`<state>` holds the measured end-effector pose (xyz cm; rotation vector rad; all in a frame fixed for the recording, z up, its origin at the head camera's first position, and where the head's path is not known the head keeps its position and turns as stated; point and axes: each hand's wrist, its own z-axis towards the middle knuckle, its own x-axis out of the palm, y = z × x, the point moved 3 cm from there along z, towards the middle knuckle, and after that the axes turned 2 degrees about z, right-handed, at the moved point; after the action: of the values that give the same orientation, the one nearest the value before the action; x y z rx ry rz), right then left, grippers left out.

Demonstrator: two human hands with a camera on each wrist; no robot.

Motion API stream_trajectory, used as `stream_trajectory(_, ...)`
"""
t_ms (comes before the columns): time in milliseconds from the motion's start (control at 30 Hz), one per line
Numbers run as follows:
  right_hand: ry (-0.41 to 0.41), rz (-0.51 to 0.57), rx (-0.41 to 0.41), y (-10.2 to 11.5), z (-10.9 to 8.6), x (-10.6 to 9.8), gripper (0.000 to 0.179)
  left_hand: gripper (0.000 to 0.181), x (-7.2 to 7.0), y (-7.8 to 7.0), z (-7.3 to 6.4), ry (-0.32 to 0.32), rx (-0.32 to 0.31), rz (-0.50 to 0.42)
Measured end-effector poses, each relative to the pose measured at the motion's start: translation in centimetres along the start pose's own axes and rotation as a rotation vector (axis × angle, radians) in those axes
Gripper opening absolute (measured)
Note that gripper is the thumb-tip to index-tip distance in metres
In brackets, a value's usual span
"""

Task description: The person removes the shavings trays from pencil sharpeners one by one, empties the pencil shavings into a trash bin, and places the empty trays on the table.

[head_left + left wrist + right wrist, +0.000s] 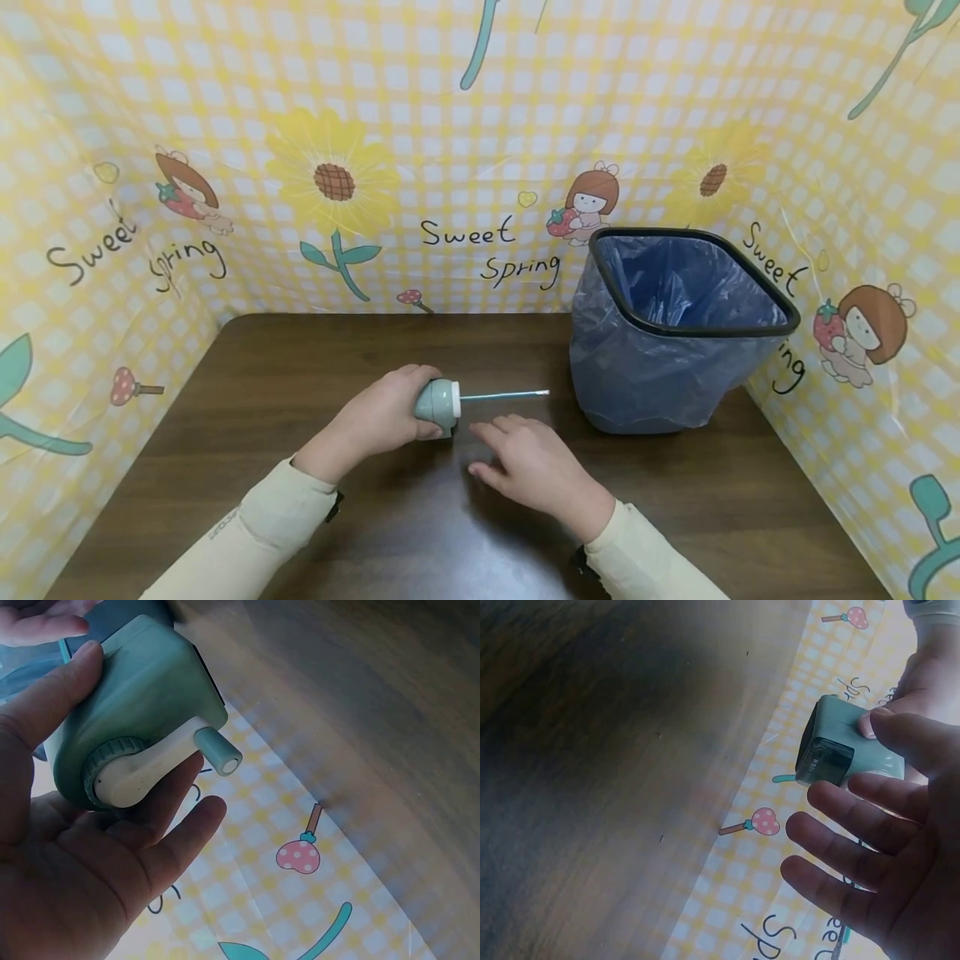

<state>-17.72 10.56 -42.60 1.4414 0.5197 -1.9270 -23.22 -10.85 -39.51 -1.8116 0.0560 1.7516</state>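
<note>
My left hand point(378, 414) grips a green hand-crank pencil sharpener point(435, 402), its thumb and fingers on either side of the body. In the left wrist view, the white crank point(154, 766) with its green knob point(217, 751) faces that palm. A teal pencil point(502, 395) sticks out of the sharpener's white front, pointing right. Just below the pencil hovers my right hand point(536, 467), fingers spread and relaxed, holding nothing. The right wrist view shows the sharpener's dark see-through shavings drawer point(829, 761) beyond my right fingers.
A bin point(637, 379) lined with a bluish plastic bag and ringed by a black rim point(693, 331) stands at the right of the brown wooden table point(322, 350). Yellow checked cloth point(465, 167) with printed figures hangs around the back and sides.
</note>
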Motion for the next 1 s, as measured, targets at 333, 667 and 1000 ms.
stream_trajectory(333,0.004,-0.003,0.022,0.0,0.0,0.0,0.05,0.07,-0.3,-0.4,-0.6,-0.008,0.004,-0.019)
stream_trajectory(667,0.009,0.031,0.042,0.1,0.0,0.2,0.049,0.072,-0.6,-0.6,-0.8,-0.021,0.014,-0.01)
stream_trajectory(1000,-0.014,0.035,0.063,-0.4,-0.1,0.1,0.048,0.071,-1.1,-1.1,-0.9,-0.025,0.027,-0.027)
